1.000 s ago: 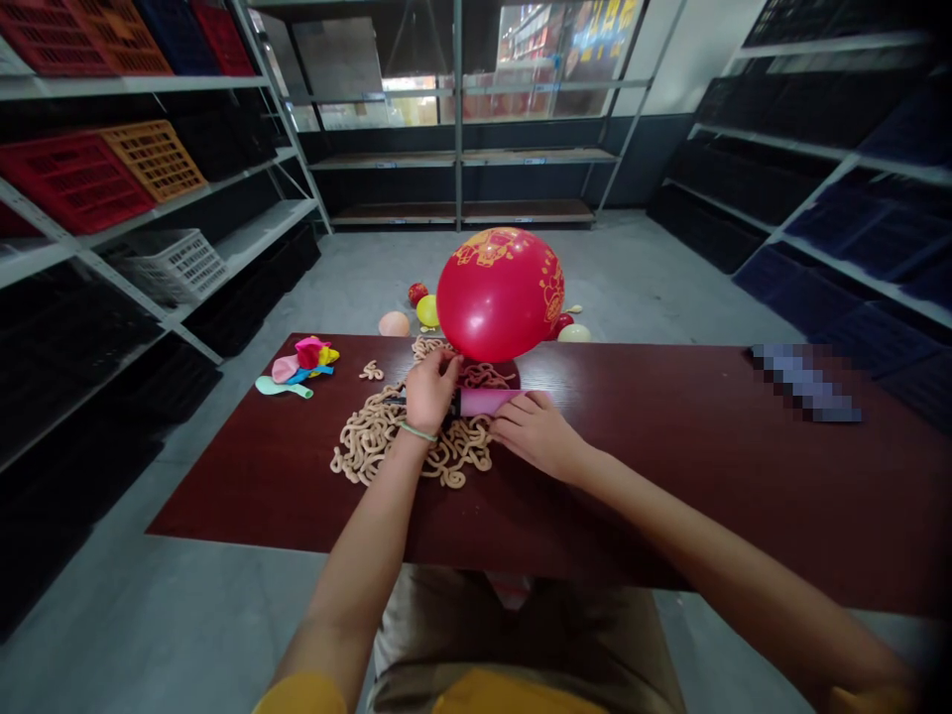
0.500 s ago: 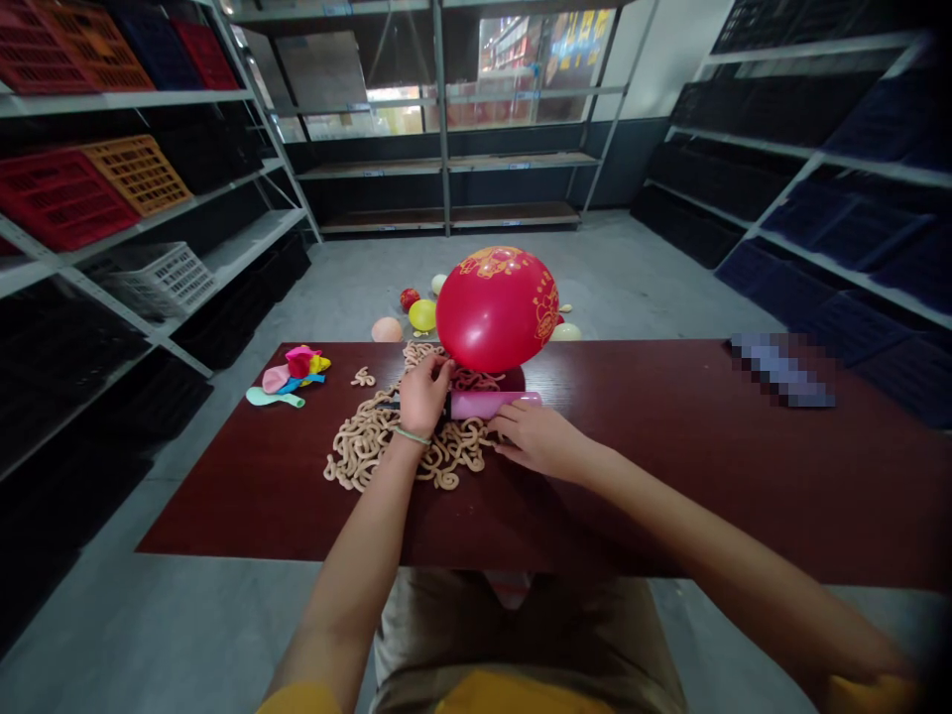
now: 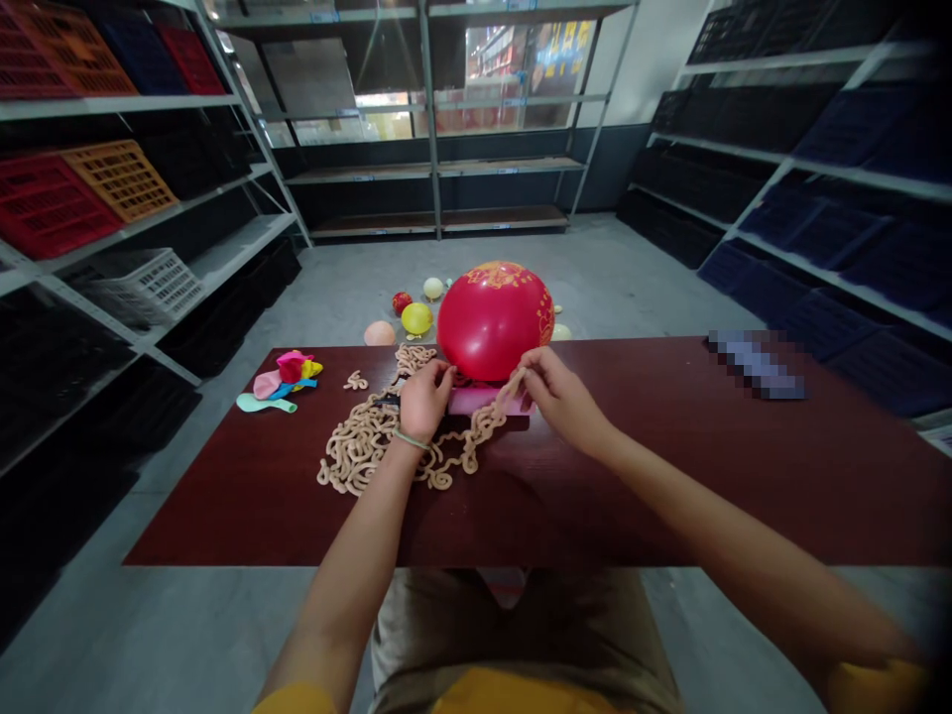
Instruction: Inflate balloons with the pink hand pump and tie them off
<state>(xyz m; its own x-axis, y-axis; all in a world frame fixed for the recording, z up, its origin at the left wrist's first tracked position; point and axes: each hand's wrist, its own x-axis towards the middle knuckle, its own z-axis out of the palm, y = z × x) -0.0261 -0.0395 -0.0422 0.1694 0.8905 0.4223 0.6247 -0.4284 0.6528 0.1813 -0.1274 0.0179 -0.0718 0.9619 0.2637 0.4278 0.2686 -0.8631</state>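
Note:
A big red balloon (image 3: 494, 319) with gold print rests on the dark red table (image 3: 669, 476). My left hand (image 3: 423, 399) pinches the balloon's neck, just below the balloon, over a pink hand pump (image 3: 476, 400) lying on the table. My right hand (image 3: 561, 395) is closed on a strand of curly beige ribbon (image 3: 487, 421), lifted off the heap of beige ribbon (image 3: 364, 446) that lies under and left of my left hand.
Several flat, uninflated balloons (image 3: 281, 375) lie at the table's far left. Small inflated balloons (image 3: 416, 317) sit on the floor beyond the table. Metal shelving with crates (image 3: 89, 183) lines the left wall, with dark shelving on the right. A blurred object (image 3: 755, 365) lies far right on the table.
My right hand left the pump, picked up a strand of beige ribbon and raised it towards the balloon. My left hand stayed at the balloon's neck.

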